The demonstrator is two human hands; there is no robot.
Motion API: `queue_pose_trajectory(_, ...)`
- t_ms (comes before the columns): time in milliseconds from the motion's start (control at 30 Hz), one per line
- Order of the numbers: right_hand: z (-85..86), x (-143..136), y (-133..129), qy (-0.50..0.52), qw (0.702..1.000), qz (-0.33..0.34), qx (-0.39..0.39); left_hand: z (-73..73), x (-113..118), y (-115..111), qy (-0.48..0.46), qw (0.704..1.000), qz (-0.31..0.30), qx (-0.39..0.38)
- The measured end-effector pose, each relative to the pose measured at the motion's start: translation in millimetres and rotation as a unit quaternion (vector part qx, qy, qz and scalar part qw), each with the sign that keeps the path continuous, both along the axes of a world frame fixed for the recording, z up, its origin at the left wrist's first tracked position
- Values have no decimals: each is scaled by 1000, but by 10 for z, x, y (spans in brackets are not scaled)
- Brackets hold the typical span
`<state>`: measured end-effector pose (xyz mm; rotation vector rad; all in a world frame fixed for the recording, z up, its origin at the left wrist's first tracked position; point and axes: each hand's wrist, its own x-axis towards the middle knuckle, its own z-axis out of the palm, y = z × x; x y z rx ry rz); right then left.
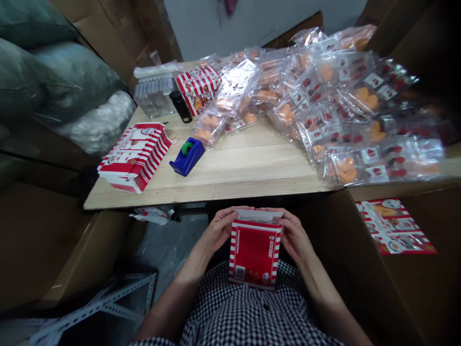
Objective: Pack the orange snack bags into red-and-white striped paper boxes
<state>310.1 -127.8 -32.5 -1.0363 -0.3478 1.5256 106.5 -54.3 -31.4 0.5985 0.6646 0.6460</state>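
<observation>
A red-and-white striped box (255, 252) stands upright against my checked clothing, its white top edge uppermost. My left hand (224, 225) grips the box's upper left corner, thumb on the near side. At the upper right corner my right hand (291, 233) holds it the same way. The fingertips of both hands reach behind the top flap and are partly hidden there. A printed barcode shows low on the box's red face.
On the wooden table (234, 168) are a stack of flat striped boxes (135, 154), a blue tape dispenser (187, 156), a black bottle (180, 106), clear containers (154, 93) and a heap of clear packets (309, 105). A striped package (396, 226) lies on a carton at right.
</observation>
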Motion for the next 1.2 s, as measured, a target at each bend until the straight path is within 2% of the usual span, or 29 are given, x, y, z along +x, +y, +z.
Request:
queue_pose_trajectory(100, 23, 40, -59, -1, 998, 50, 33, 12, -70, 14, 9, 999, -24, 35)
queue_pose_trajectory(200, 67, 47, -143, -56, 991, 89, 82, 40, -128, 45, 37, 997, -42, 60)
queue_pose_trajectory(367, -7, 7, -146, -192, 971, 72, 125, 80, -180, 112, 56, 989, -86, 104)
queue_pose_trajectory(467, -83, 18, -91, -205, 965, 72, 145, 81, -186, 149, 92, 971, -121, 182)
queue_pose_trajectory(567, -117, 77, -44, -225, 955, 100, 165, 57, -184, 179, 154, 949, -102, 255)
queue_pose_trajectory(633, -101, 131, -23, -244, 946, 127, 173, 44, -190, 199, 166, 941, -90, 281)
queue_pose_trajectory(700, -47, 185, -3, -262, 936, 152, 181, 54, -204, 226, 160, 936, -113, 292)
queue_pose_trajectory(867, 198, 271, 90, -301, 919, 189, 171, 239, -202, 312, 155, 924, -164, 308)
queue_pose_trajectory(1000, 351, 313, 173, -287, 911, 259, 146, 450, -167, 377, 180, 905, -230, 309)
queue_pose_trajectory(1100, 375, 323, 209, -274, 915, 272, 112, 522, -149, 418, 214, 882, -255, 332)
queue_pose_trajectory(1200, 342, 307, 229, -273, 925, 251, 87, 500, -128, 454, 233, 870, -255, 352)
